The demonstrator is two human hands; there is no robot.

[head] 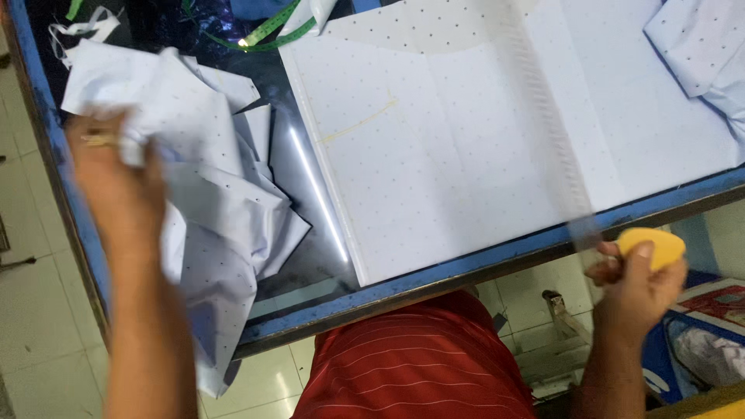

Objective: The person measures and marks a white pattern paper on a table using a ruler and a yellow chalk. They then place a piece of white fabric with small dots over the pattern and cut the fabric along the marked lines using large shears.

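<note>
Two hands: left hand [116, 167] on crumpled dotted cloth [221, 209], right hand [632, 283] around yellow chalk [658, 244].

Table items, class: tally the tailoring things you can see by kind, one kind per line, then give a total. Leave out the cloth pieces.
Clear ruler: 1, held in the right hand
Yellow chalk: 1, in the same hand
Green measuring tape: 1, at the far edge of the table
Total: 3
</note>
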